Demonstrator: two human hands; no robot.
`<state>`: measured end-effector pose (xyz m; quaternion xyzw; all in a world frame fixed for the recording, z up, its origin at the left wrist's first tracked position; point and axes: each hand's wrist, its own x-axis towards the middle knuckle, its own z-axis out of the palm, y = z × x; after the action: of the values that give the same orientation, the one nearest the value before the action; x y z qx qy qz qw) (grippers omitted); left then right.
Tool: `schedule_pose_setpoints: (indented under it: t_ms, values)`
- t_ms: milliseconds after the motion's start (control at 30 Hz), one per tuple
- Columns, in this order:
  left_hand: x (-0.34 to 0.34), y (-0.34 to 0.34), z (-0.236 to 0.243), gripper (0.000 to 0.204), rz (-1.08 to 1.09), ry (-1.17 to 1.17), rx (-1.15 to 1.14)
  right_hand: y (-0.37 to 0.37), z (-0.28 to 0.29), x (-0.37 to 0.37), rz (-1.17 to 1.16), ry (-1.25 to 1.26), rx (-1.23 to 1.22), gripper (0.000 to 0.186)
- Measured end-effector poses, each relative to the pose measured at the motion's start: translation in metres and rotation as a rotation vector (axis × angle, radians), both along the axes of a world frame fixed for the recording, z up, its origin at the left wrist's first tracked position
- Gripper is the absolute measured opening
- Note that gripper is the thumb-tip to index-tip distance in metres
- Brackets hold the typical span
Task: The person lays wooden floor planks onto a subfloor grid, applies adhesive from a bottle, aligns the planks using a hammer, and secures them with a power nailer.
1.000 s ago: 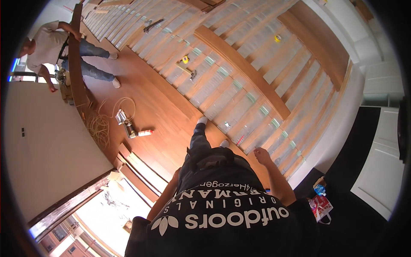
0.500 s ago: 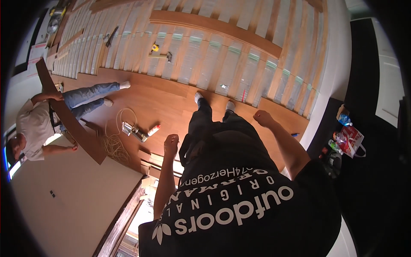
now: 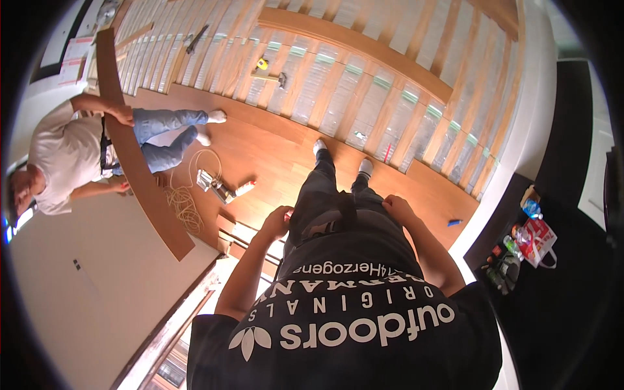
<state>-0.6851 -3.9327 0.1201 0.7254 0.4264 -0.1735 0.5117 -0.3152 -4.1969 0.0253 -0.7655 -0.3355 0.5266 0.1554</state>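
Observation:
My left hand (image 3: 277,222) is by my left hip with curled fingers; a small red bit shows at it, too small to name. My right hand (image 3: 396,208) is curled against the side of my dark trousers (image 3: 318,179) at the right hip; what it holds, if anything, is hidden. My feet stand on laid wooden flooring (image 3: 260,146) beside exposed battens (image 3: 396,97). A red marker-like stick (image 3: 387,153) lies among the battens, and a small blue object (image 3: 455,222) is right of my right hand.
At left a co-worker (image 3: 68,153) holds a long plank (image 3: 153,201). A tool (image 3: 221,188), hose (image 3: 185,214) and white bottle (image 3: 245,188) lie near them. A tape measure (image 3: 262,64) and hammer (image 3: 281,79) lie on the battens. Bags (image 3: 539,247) and bottles rest on a dark surface at right.
My view has swung round. My hands have shifted, the right one now lower at the hip. The co-worker's plank has moved and now lies diagonally across their body.

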Motion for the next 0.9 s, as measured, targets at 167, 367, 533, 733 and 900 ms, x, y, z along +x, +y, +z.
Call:
schedule_pose_setpoints:
  t_ms: [167,367,533,733,900]
  values:
    - [-0.013,-0.033,-0.002,0.028,0.127,0.043,0.146,0.018,-0.002,0.016,0.100,0.006,0.009,0.028]
    - [0.005,-0.052,0.002,0.029,0.279,0.004,0.191,0.050,0.008,0.061,0.232,-0.012,-0.070,0.034]
    - [0.010,-0.055,-0.013,0.030,0.195,-0.193,0.380,0.077,0.018,0.081,0.365,0.012,-0.051,0.041]
    - [0.010,-0.043,-0.047,0.036,0.271,-0.335,0.064,0.057,0.026,0.084,0.321,0.045,0.006,0.035]
    - [-0.002,-0.021,-0.080,0.030,0.618,-0.231,-0.264,0.046,0.025,0.070,0.234,-0.037,-0.025,0.032]
